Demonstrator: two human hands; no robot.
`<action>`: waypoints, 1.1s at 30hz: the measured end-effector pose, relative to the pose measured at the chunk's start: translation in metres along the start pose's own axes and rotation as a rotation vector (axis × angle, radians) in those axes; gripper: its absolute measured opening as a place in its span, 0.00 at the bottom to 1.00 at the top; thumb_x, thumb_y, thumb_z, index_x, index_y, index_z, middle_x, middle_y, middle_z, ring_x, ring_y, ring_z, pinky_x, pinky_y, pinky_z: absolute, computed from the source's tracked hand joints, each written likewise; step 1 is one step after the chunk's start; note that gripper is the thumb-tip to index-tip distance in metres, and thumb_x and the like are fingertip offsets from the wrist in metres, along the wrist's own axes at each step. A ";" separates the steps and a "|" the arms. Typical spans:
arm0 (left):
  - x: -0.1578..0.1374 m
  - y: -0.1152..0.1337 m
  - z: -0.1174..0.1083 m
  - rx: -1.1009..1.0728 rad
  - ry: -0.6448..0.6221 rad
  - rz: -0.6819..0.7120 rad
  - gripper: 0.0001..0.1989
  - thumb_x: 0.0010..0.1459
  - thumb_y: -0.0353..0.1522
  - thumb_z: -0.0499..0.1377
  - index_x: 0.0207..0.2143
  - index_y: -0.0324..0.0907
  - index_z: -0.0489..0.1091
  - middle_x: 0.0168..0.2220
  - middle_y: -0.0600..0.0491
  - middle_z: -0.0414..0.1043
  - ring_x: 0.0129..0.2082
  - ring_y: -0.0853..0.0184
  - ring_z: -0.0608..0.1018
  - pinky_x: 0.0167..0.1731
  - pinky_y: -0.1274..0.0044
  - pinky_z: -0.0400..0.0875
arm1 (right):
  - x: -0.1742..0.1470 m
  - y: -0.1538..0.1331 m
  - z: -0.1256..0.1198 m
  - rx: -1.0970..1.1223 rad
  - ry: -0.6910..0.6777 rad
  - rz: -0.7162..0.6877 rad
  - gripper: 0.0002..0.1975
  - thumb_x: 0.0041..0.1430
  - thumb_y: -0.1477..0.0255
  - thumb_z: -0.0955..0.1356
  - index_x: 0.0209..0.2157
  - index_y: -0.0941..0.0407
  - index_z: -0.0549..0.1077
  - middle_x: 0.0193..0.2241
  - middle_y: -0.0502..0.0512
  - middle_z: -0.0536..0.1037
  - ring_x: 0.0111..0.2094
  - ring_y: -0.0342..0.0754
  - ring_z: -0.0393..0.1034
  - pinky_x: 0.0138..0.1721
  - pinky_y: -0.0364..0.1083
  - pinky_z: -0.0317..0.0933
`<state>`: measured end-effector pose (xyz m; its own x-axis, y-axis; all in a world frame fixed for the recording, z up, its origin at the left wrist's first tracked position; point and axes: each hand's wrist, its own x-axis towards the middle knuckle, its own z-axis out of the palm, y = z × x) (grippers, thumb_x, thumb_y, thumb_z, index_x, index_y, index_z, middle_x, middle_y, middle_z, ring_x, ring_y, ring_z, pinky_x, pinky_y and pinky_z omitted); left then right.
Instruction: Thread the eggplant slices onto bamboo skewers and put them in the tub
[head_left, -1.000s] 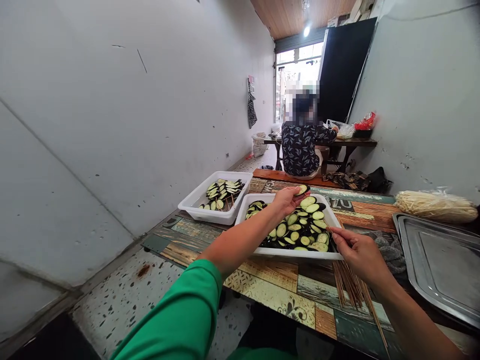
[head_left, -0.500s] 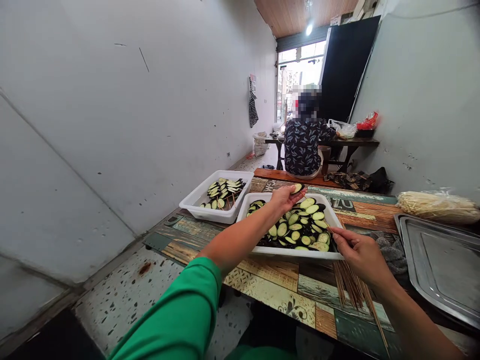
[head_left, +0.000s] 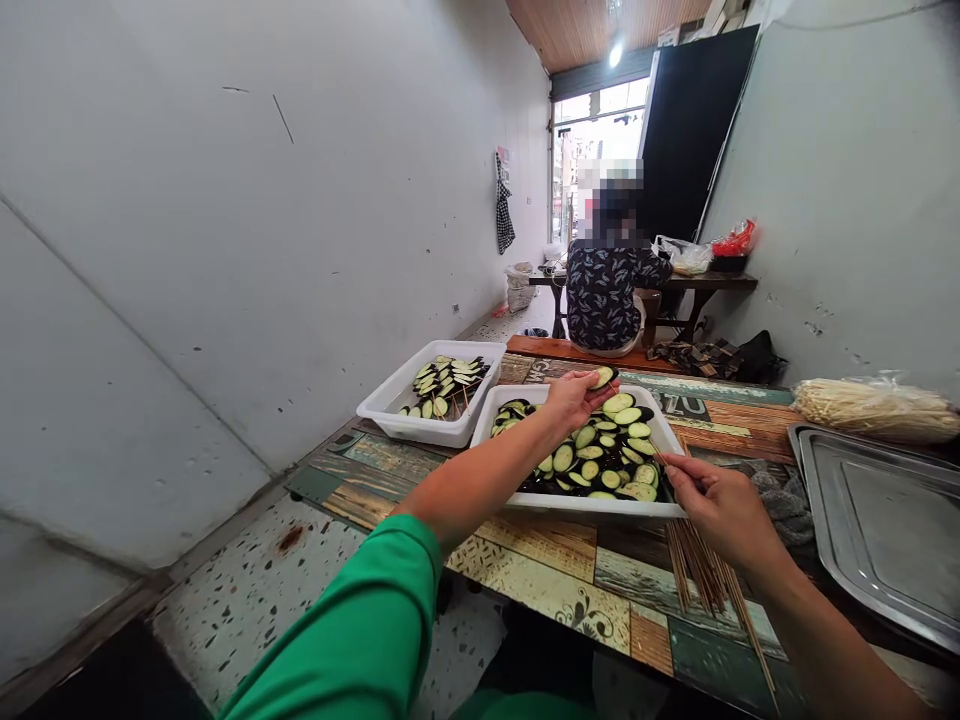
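Over the far part of a white tub (head_left: 592,506) of cut eggplant, my left hand (head_left: 576,398) is closed on an eggplant slice (head_left: 604,377) with dark skin and pale flesh. My right hand (head_left: 709,492), at the tub's right rim, pinches a thin wooden skewer (head_left: 658,453) that points up and left over the slices. Many loose eggplant slices (head_left: 589,452) lie in the tub. Below my right hand, a bundle of bamboo skewers (head_left: 701,570) rests on the table, partly hidden by that hand and arm.
A second white tub (head_left: 384,417) on the left holds skewered eggplant (head_left: 448,382). Metal trays (head_left: 892,530), a grey cloth (head_left: 780,510) and bagged enoki-like mushrooms (head_left: 874,412) lie at right. Beyond the patterned table (head_left: 525,560), a person (head_left: 606,295) sits on a bench, facing away.
My left hand has shifted slightly right with the eggplant slice, which shows more of its face now. The right hand and its skewer stay nearly in place.
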<state>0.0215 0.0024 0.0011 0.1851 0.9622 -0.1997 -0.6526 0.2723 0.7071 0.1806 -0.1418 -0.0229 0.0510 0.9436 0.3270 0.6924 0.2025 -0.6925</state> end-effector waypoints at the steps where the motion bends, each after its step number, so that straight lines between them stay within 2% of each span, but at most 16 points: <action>1: 0.000 -0.001 0.000 0.001 -0.003 -0.002 0.08 0.55 0.19 0.55 0.28 0.37 0.61 0.28 0.48 0.74 0.32 0.64 0.80 0.37 0.71 0.75 | 0.000 0.001 0.001 0.004 0.005 -0.004 0.22 0.53 0.62 0.62 0.38 0.60 0.80 0.27 0.58 0.81 0.26 0.50 0.74 0.27 0.45 0.65; 6: 0.001 -0.001 -0.001 0.017 -0.024 -0.022 0.08 0.53 0.19 0.57 0.28 0.37 0.62 0.30 0.49 0.74 0.32 0.64 0.80 0.36 0.72 0.75 | 0.000 0.007 0.004 0.028 0.040 -0.033 0.20 0.54 0.63 0.62 0.39 0.57 0.80 0.29 0.56 0.82 0.28 0.50 0.75 0.28 0.45 0.66; 15: -0.005 -0.001 0.001 0.048 -0.031 -0.004 0.11 0.51 0.21 0.60 0.29 0.39 0.59 0.30 0.52 0.74 0.29 0.66 0.79 0.29 0.76 0.74 | -0.002 0.003 0.004 0.019 0.035 0.010 0.23 0.55 0.61 0.62 0.41 0.61 0.79 0.30 0.57 0.82 0.26 0.49 0.74 0.26 0.43 0.64; 21: -0.006 -0.005 0.001 0.102 -0.054 0.013 0.09 0.51 0.22 0.60 0.28 0.39 0.61 0.26 0.54 0.71 0.25 0.68 0.77 0.28 0.76 0.72 | -0.001 0.001 0.005 0.008 0.066 -0.006 0.23 0.54 0.61 0.61 0.40 0.61 0.80 0.27 0.57 0.81 0.23 0.49 0.72 0.25 0.44 0.64; 26: -0.008 -0.006 0.001 0.198 -0.037 0.001 0.08 0.51 0.23 0.60 0.26 0.38 0.62 0.24 0.55 0.69 0.21 0.71 0.74 0.28 0.75 0.72 | 0.000 0.002 0.005 0.039 0.077 -0.017 0.22 0.54 0.62 0.62 0.40 0.60 0.79 0.30 0.57 0.82 0.26 0.49 0.74 0.26 0.44 0.65; 30: -0.008 -0.001 0.004 0.168 -0.039 -0.018 0.05 0.52 0.26 0.61 0.28 0.39 0.65 0.25 0.54 0.71 0.23 0.71 0.74 0.30 0.76 0.72 | 0.001 0.004 0.006 0.061 0.108 -0.055 0.19 0.55 0.63 0.63 0.40 0.58 0.80 0.34 0.57 0.82 0.31 0.51 0.76 0.31 0.45 0.67; 33: -0.008 0.005 0.005 0.162 -0.060 -0.036 0.05 0.57 0.32 0.58 0.31 0.38 0.68 0.28 0.51 0.73 0.24 0.70 0.75 0.30 0.75 0.73 | 0.002 0.005 0.006 0.035 0.140 -0.069 0.20 0.55 0.63 0.62 0.41 0.58 0.79 0.34 0.58 0.82 0.29 0.50 0.75 0.30 0.45 0.67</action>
<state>0.0210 -0.0041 0.0097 0.2531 0.9487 -0.1896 -0.5188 0.2985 0.8011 0.1800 -0.1371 -0.0299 0.1053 0.8820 0.4593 0.6724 0.2771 -0.6864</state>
